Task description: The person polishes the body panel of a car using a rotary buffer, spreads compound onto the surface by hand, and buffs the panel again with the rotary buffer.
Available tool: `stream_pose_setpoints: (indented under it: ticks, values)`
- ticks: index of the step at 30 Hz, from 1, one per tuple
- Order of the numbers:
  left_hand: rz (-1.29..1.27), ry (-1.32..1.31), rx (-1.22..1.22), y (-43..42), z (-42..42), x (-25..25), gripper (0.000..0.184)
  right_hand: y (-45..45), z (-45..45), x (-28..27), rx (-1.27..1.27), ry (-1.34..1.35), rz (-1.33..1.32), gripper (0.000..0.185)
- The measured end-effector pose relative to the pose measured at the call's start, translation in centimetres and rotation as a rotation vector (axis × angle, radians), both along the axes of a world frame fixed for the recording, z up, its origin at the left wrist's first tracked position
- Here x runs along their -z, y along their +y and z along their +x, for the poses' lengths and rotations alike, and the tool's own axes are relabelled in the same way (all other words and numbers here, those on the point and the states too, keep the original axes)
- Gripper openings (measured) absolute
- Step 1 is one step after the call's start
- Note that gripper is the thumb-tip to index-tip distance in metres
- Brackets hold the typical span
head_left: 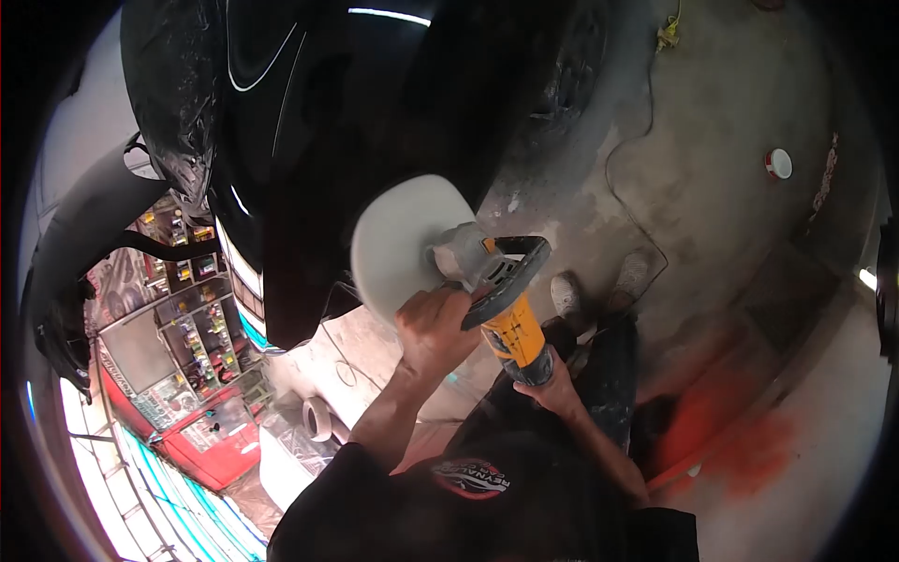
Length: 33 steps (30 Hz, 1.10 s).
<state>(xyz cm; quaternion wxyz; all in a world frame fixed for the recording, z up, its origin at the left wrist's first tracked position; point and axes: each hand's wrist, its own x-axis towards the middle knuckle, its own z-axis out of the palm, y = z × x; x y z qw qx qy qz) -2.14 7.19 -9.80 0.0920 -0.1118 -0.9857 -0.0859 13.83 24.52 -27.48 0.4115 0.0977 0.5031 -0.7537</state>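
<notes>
A yellow and black rotary polisher (514, 332) with a large white pad (398, 245) is held in front of my body. My left hand (435, 328) is closed around the polisher's black loop handle near its head. At the rear end of the yellow body, my right hand (551, 382) wraps the black grip, its fingers partly hidden. The pad's face is turned toward a glossy black car body panel (337, 122) and overlaps its lower edge in view. Whether pad and panel touch, I cannot tell.
A cord (611, 169) winds over the concrete floor (730, 103) near my shoes (565, 293). A round white and red container (778, 164) sits farther right. To the left stand a red cabinet (211, 450) and shelves with bottles (201, 332). Black plastic sheeting (178, 94) hangs upper left.
</notes>
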Motion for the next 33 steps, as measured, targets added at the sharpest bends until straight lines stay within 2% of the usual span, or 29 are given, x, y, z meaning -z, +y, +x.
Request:
stream_pose_setpoints:
  ticks: [7,12,13,16,17,22,24,25,28,30,31,33]
  values:
    - [0.012,0.165,0.024,1.8,-7.4,-4.7,0.035,2.1,-9.5,-5.2,0.096,0.099,0.050,0.071]
    - [0.044,0.257,0.088,4.3,-16.0,-5.7,0.023,3.8,-18.0,-4.7,0.074,0.276,0.192,0.068]
    - [0.055,0.262,0.105,5.0,-18.0,-5.7,0.021,4.0,-19.8,-5.1,0.115,0.238,0.161,0.067]
    - [0.079,0.316,0.151,6.7,-24.2,-5.5,0.017,4.5,-24.5,-4.3,0.267,0.340,0.139,0.066]
    - [0.084,0.320,0.163,7.4,-26.2,-5.4,0.016,4.7,-26.1,-3.7,0.254,0.151,0.078,0.062]
    - [0.020,0.333,0.143,9.8,-36.0,-5.0,0.019,7.1,-34.9,-4.9,0.296,0.140,0.006,0.060]
    - [0.056,0.239,0.050,10.8,-38.5,-5.6,0.019,8.1,-37.5,-6.1,0.358,0.166,0.000,0.061]
    - [0.073,0.193,0.004,11.1,-39.2,-6.3,0.020,8.2,-38.6,-5.8,0.373,0.206,0.057,0.063]
    - [0.051,0.273,0.005,11.0,-39.4,-7.2,0.020,9.4,-39.9,-6.6,0.244,0.192,0.119,0.068]
    - [0.101,0.217,-0.055,10.2,-36.7,-7.8,0.024,9.6,-38.5,-6.3,0.205,0.306,0.225,0.072]
    - [0.117,0.284,-0.027,9.8,-34.8,-8.2,0.022,9.7,-37.1,-5.9,0.183,0.364,0.279,0.075]
    - [0.189,0.269,-0.066,8.4,-29.9,-8.3,0.023,9.5,-33.5,-5.4,0.145,0.405,0.249,0.077]
